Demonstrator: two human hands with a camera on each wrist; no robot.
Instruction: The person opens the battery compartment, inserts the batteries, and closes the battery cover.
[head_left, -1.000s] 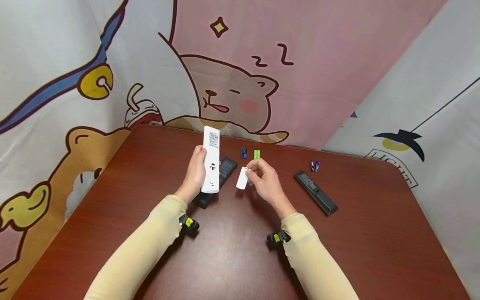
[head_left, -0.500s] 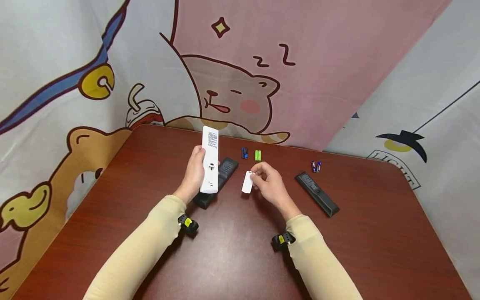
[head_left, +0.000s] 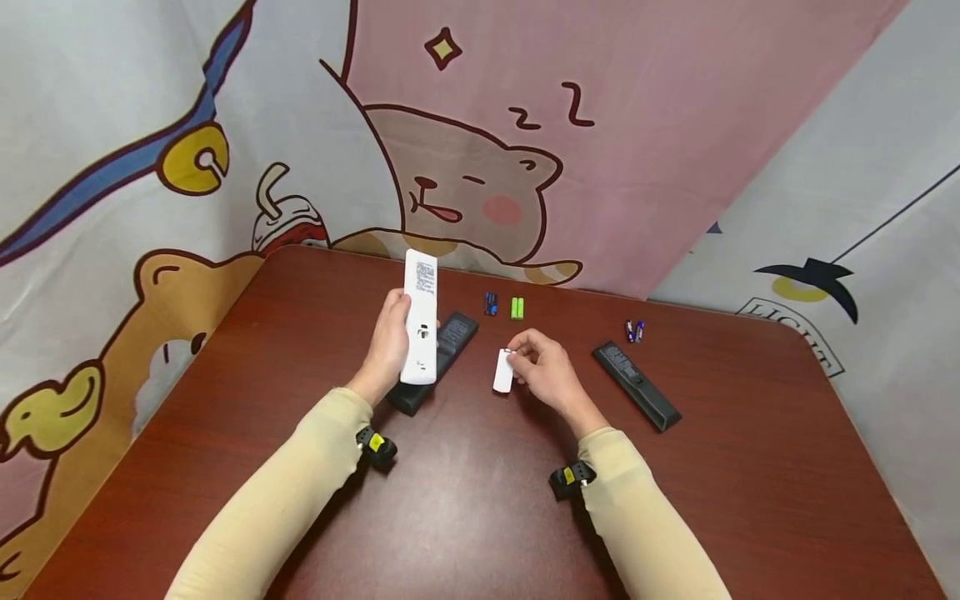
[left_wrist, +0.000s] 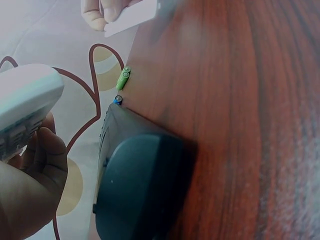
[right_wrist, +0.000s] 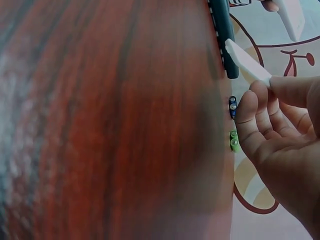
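The left grip (head_left: 386, 343) holds a long white plastic remote control (head_left: 420, 354), printed back toward the head camera, long axis pointing away from the person. The right grip (head_left: 551, 372) pinches a small white rectangular plastic cover (head_left: 503, 373) by its far end, near end toward the person. Below the left grip, a long black plastic remote (head_left: 456, 335) slants across the red-brown worktop (head_left: 465, 500).

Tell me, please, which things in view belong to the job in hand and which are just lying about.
Likely the job, being held:
long white plastic remote control
small white rectangular cover

Apparently just lying about, though batteries may be wanted:
left black oblong remote control
right black oblong remote control
blue-and-black cylindrical batteries
green cylindrical batteries
blue-and-white cylindrical batteries
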